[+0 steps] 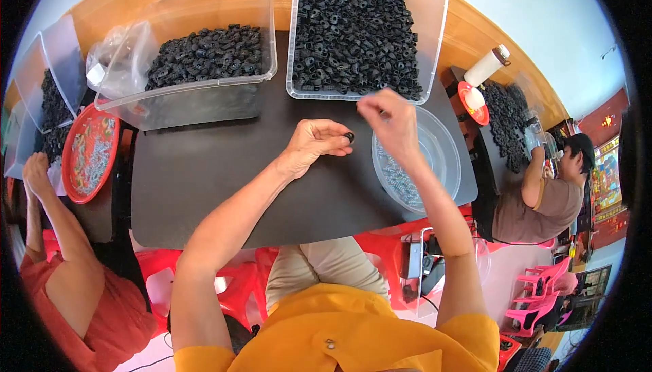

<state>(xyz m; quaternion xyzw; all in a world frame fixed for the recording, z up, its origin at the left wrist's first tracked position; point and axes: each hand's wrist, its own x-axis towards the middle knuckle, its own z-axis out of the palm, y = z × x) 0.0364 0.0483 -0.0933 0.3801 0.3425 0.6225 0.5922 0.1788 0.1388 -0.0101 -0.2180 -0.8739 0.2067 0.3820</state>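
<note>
Over the dark table, my left hand (314,144) pinches a small black plastic part (349,137) between thumb and fingertips. To its right, my right hand (394,122) is raised above the rim of a round clear plastic bowl (454,161). Its fingers are drawn together and slightly blurred; whatever they may hold is too small to make out. Small silvery metal pieces (399,180) lie in the bowl, partly hidden by my right forearm. Beyond my hands stands a clear bin (292,66) filled with small hollow black parts (356,36).
A second clear bin (197,104) at the back left holds black pieces. Further left is a red tray (83,194) with metal bits, beside a co-worker's hands (37,175). Another person (550,202) sits at the right near a black pile (506,124) and a white bottle (483,66).
</note>
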